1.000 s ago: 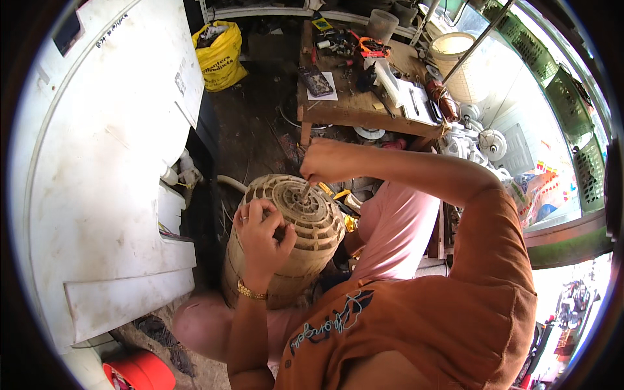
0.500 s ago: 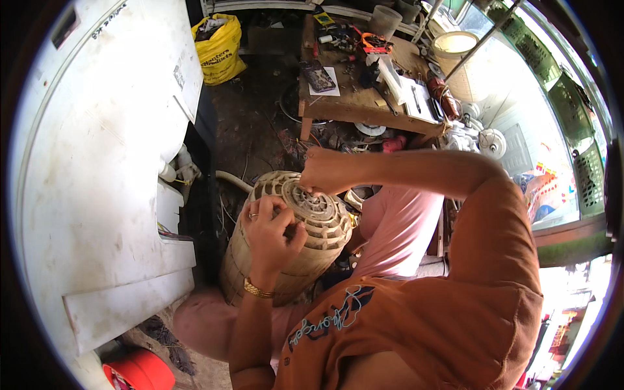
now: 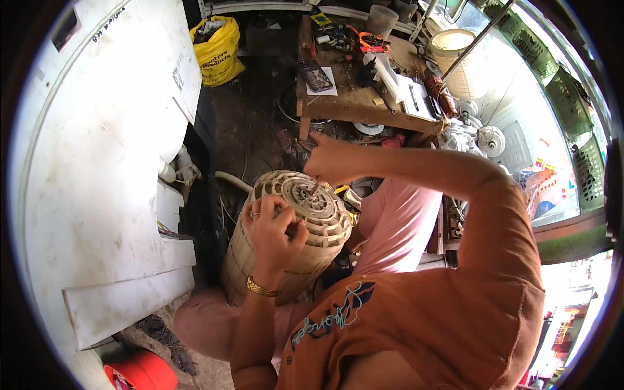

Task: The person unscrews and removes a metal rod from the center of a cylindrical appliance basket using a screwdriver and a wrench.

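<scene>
Tilted between my legs stands a dirty cream plastic washing-machine spin tub, its slotted round end with a ringed hub facing up. My left hand, with a ring and a gold watch at the wrist, rests on the near left of that end. Its fingers are curled in, and whatever they hold is hidden. Over the hub hovers my right hand, closed, its back toward me. A short thin piece shows between this hand and the hub; I cannot tell whether it is a finger or a part.
A white washing-machine cabinet lies close on my left. Ahead, a wooden table carries tools, a phone and papers. Behind it to the left sits a yellow bag. A red bucket is at lower left; white motor parts lie at right.
My right hand has risen slightly off the hub and shifted a little right, uncovering more of the hub's middle. My left hand stays almost in place on the tub.
</scene>
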The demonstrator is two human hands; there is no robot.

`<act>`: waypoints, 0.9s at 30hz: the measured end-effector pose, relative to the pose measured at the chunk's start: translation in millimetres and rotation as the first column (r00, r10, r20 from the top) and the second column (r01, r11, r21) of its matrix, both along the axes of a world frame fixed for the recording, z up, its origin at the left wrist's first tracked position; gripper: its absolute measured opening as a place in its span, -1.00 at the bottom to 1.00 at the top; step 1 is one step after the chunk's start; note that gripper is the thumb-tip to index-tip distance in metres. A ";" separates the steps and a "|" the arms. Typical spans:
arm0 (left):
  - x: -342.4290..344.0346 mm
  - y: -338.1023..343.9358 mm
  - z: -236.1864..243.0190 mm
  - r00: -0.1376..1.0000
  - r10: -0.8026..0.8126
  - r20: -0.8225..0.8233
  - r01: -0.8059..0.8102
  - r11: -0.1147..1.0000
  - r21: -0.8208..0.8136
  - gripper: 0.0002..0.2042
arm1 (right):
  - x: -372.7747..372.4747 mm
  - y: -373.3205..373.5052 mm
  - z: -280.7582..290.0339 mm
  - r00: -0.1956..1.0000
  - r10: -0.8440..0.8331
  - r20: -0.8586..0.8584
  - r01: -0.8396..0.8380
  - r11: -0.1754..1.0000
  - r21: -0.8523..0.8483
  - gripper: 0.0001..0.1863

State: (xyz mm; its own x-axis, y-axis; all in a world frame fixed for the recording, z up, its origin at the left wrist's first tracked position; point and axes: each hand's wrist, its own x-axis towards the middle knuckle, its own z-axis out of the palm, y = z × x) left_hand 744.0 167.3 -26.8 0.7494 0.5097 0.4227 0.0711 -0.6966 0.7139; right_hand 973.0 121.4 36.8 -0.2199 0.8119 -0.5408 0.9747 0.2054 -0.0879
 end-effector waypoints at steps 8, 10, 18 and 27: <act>-5.9 0.8 -2.1 1.000 -0.025 -0.007 0.025 1.000 -0.013 -0.84 | 14.4 -3.6 3.8 0.982 -0.112 -0.155 0.118 0.993 0.030 -0.91; -3.4 2.3 -2.2 1.000 -0.028 -0.002 0.028 1.000 -0.001 -0.84 | -4.6 0.9 3.2 0.997 -0.078 0.000 0.078 0.997 -0.004 -0.90; -3.2 2.6 -3.7 0.999 -0.037 0.000 0.037 0.999 0.016 -0.84 | 2.4 -9.9 -11.2 0.940 -0.260 -0.223 0.268 0.963 0.008 -0.80; -7.1 2.5 -6.0 0.999 -0.047 0.009 0.046 0.998 0.034 -0.83 | 16.3 -3.8 -6.9 0.828 -0.425 -0.365 0.330 0.897 -0.295 -0.83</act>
